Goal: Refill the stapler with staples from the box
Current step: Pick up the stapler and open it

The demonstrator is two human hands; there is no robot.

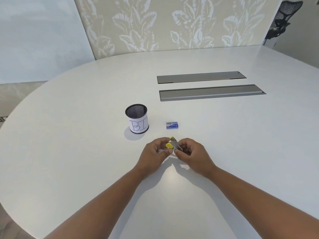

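Observation:
A small yellow stapler with a metal inner channel is held just above the white table, between both hands. My left hand grips its yellow part from the left. My right hand pinches the metal part from the right. The stapler looks swung apart, yellow pieces above and left of the metal strip. A small blue staple box lies shut on the table a little beyond the hands, untouched.
A black mesh cup with a paper label reading "BI" stands left of the box. Two grey cable-tray lids are set into the table further back. A black mesh chair stands at the far right.

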